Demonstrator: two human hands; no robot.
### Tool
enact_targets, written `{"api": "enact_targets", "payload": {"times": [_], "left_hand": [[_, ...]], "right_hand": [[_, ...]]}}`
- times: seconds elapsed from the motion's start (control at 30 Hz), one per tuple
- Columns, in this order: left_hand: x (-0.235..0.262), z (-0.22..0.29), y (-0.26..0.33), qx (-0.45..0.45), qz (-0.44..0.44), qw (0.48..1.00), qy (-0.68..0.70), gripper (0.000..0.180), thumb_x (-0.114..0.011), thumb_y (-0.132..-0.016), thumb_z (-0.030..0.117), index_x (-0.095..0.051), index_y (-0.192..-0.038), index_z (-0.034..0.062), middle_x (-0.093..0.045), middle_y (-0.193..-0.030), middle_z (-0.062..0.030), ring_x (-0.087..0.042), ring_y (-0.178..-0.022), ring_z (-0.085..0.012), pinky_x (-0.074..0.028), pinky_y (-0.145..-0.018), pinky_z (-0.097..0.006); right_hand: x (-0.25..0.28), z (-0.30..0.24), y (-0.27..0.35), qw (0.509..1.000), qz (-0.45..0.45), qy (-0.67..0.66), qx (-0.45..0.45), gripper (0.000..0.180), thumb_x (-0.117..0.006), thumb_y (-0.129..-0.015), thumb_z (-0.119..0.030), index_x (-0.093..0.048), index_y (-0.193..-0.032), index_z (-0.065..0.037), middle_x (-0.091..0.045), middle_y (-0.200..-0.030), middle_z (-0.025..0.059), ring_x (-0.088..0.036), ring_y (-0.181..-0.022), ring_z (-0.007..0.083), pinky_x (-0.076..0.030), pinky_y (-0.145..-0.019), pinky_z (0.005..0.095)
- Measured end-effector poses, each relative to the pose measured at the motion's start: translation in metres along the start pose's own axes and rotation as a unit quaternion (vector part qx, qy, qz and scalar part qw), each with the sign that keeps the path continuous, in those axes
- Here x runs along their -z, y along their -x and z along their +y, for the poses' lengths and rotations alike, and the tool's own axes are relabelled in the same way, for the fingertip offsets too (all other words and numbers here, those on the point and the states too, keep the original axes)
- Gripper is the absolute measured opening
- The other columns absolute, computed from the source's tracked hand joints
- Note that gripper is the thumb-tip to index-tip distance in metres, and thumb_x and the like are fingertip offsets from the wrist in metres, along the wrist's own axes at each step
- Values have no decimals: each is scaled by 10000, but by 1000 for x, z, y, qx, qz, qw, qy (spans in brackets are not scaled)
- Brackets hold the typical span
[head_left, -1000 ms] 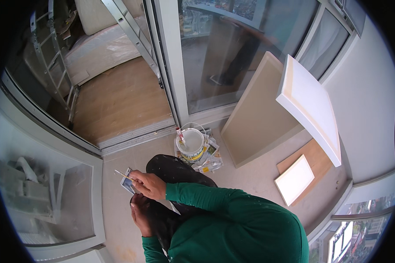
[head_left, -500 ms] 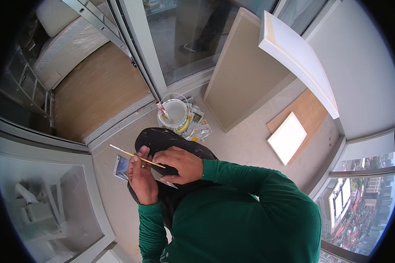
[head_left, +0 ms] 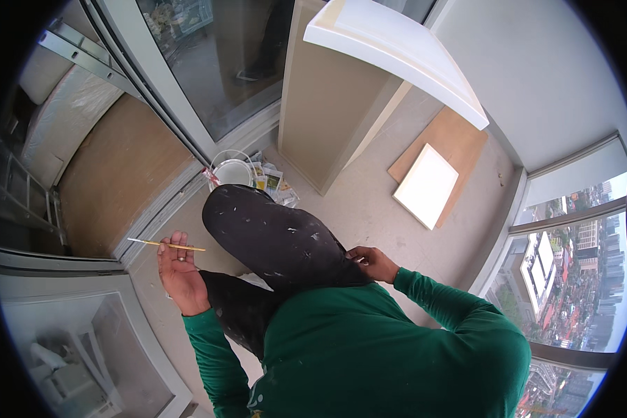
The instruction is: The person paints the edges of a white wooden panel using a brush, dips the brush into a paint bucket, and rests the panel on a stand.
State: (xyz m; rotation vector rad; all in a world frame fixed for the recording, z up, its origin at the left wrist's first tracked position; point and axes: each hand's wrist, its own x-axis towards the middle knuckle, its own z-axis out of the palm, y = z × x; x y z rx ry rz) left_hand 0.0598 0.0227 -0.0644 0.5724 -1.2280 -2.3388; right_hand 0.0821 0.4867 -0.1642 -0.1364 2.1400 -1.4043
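Note:
A thin paintbrush (head_left: 146, 242) with a yellowish handle and pale tip lies across the fingers of my left hand (head_left: 182, 282), its tip to the left. That hand is turned palm up beside my knee, pinching the handle. My right hand (head_left: 374, 265) is at the right side of my dark, paint-spotted trousers (head_left: 282, 233), fingers curled in against the cloth. Beyond my raised knee stands a white paint bucket (head_left: 233, 172) with a wire handle, partly hidden by the knee. A red-marked object leans at its left rim.
Papers and plastic (head_left: 275, 182) lie beside the bucket. A tall beige cabinet-like box (head_left: 334, 104) stands ahead, a white slab (head_left: 404, 49) over its top. To the right, a white panel (head_left: 428, 187) rests on a brown board (head_left: 463, 139). Glass doors (head_left: 223, 83) and windows (head_left: 571, 272) border the floor.
My right hand has left the brush and moved right to the side of my trousers. My left hand has moved left with the paintbrush. The whole view has shifted.

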Motion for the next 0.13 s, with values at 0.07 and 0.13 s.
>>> {"api": "enact_targets", "payload": {"times": [0.07, 0.13], "left_hand": [[-10, -7, 0, -14, 5, 1000, 21, 244, -612, -1091, 285, -609, -1246, 96, -720, -1242, -147, -678, -1168, -267, -481, -1040, -410], [-27, -17, -1, -3, -18, 999, 37, 209, -607, -1097, 285, -623, -1203, 105, -744, -1171, -149, -721, -1039, -259, -530, -950, -399]], "right_hand": [[1, 1, -11, 996, -20, -90, -21, 323, -705, -964, -146, -727, -1262, -21, -770, -1161, 90, -709, -1054, 168, -591, -936, 360], [3, 9, -15, 989, -14, -132, -62, 294, -706, -975, -141, -729, -1241, -16, -776, -1112, 58, -708, -967, 131, -589, -897, 322]]}}
